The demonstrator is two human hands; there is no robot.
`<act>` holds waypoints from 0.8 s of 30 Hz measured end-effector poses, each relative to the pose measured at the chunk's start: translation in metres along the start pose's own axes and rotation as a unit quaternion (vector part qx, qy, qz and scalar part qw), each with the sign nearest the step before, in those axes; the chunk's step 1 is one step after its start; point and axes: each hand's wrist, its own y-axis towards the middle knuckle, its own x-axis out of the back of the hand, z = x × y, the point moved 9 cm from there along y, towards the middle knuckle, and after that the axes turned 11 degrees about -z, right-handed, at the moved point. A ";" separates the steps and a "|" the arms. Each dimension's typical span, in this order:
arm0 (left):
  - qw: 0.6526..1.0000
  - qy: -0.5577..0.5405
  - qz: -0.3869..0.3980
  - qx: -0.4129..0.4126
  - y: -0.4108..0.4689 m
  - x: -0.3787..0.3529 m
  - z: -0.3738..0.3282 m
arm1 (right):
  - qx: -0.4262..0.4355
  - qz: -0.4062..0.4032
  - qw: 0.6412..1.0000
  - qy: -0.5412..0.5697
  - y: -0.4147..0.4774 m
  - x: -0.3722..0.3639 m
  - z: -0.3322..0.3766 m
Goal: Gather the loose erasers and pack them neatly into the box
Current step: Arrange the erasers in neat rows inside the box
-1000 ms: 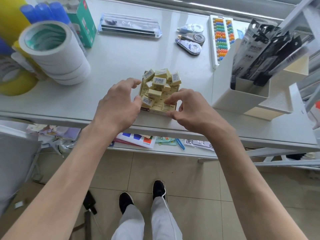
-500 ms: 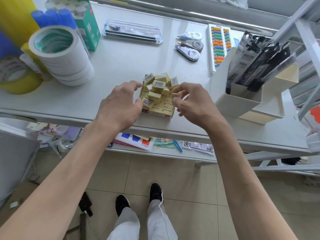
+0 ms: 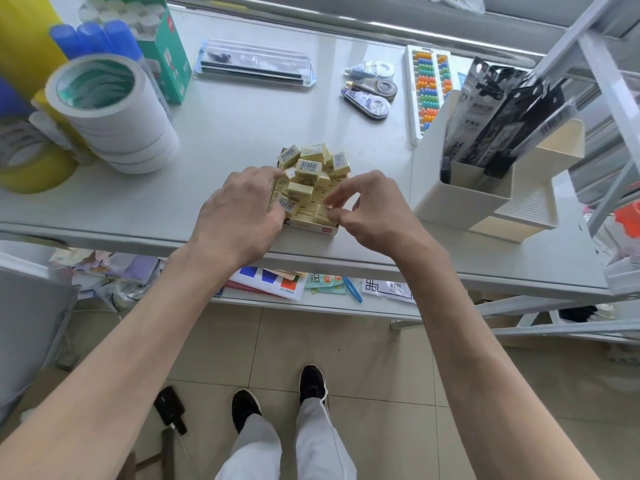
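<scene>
The box (image 3: 311, 227) sits between the hands, overfilled with erasers (image 3: 313, 168) heaped loosely above its rim. The left hand (image 3: 239, 211) grips the box's left wall with curled fingers. The right hand (image 3: 372, 206) pinches a single eraser (image 3: 322, 212) between thumb and forefinger.

The erasers (image 3: 308, 168) look matt, the box (image 3: 311, 229) seemingly cardboard, the tabletop (image 3: 242, 126) smooth.

Head view, one wide-angle camera: worn at head height, facing forward and steeply down along both forearms. Left hand (image 3: 239, 216) and right hand (image 3: 374, 209) lie near the lens at mid-frame, meeting at the box (image 3: 311, 227) of erasers (image 3: 308, 168); table (image 3: 242, 133) spreads beyond the hands to the top edge, floor (image 3: 381, 358) and shoes (image 3: 313, 381) fill the frame nearer than them.
</scene>
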 end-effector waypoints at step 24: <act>0.995 0.086 -0.015 -0.044 -0.013 0.007 0.019 | -0.041 -0.083 0.988 -0.127 -0.019 -0.028 0.033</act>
